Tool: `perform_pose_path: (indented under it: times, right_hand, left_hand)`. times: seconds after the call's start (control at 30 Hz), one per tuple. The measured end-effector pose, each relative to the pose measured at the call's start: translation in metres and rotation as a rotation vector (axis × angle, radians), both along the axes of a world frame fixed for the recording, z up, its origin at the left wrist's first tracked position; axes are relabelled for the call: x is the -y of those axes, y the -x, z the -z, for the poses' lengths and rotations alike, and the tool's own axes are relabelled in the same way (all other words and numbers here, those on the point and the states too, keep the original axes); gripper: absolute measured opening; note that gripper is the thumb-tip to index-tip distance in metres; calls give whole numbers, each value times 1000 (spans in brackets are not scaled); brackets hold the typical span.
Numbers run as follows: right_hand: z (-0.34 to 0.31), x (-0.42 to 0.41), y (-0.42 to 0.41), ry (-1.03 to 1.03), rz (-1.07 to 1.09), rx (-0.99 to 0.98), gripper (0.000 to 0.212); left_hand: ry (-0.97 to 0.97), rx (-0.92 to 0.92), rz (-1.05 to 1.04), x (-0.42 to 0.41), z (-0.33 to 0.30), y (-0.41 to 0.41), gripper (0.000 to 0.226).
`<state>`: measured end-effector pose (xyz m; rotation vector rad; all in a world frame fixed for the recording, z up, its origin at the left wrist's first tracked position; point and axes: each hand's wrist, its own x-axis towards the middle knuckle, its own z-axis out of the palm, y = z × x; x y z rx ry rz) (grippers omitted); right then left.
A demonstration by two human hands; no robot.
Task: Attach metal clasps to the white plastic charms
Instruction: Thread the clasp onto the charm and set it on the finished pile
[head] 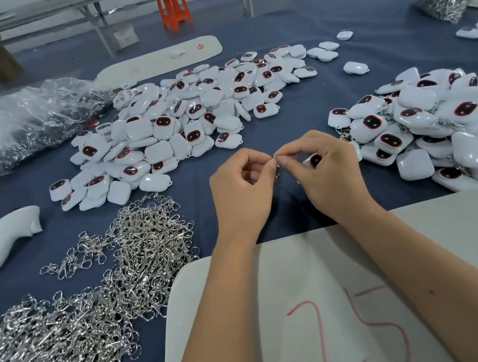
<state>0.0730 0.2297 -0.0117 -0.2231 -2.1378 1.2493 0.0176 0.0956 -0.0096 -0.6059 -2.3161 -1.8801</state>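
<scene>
Both hands meet near the middle of the blue table (286, 32). The left hand (243, 188) and the right hand (328, 171) pinch a small metal clasp (275, 161) between their fingertips. The right hand also holds a white charm (313, 160) under its curled fingers. A shiny clasp pile (97, 284) lies at 8 o'clock. Loose charms (178, 121) sit at 11 o'clock, more charms (441, 123) at 3 o'clock.

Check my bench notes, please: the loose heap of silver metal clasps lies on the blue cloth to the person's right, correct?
Not quite. The head view shows the loose heap of silver metal clasps on the blue cloth to the person's left; a pile of white plastic charms is on the right.
</scene>
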Motion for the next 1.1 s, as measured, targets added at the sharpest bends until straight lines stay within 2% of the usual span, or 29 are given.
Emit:
perform_pose_path:
  times: [0.17,0.33,0.53,0.63,0.9,1.1]
  right_hand:
    - [0,3,-1,-86,-6,5,11]
    - [-2,-3,1,65,-117,96,13]
    - [0,-7,1,228,-151,36,14]
    - [0,-8,0,207,-133,35,14]
    - [0,0,-1,-17,-46,-7,13]
    - [-2,-2,-2,70,-120,27,18]
  left_hand:
    - [33,-18,27,3,0,2,14]
    - [-42,-5,14,2,-2,0,11]
    - [-87,-4,94,4,-4,-1,8]
    - [-64,-14,105,4,-3,-2,8]
    - [-33,-16,109,8,-2,1,10]
    - [-26,-14,136,13,-3,4,13]
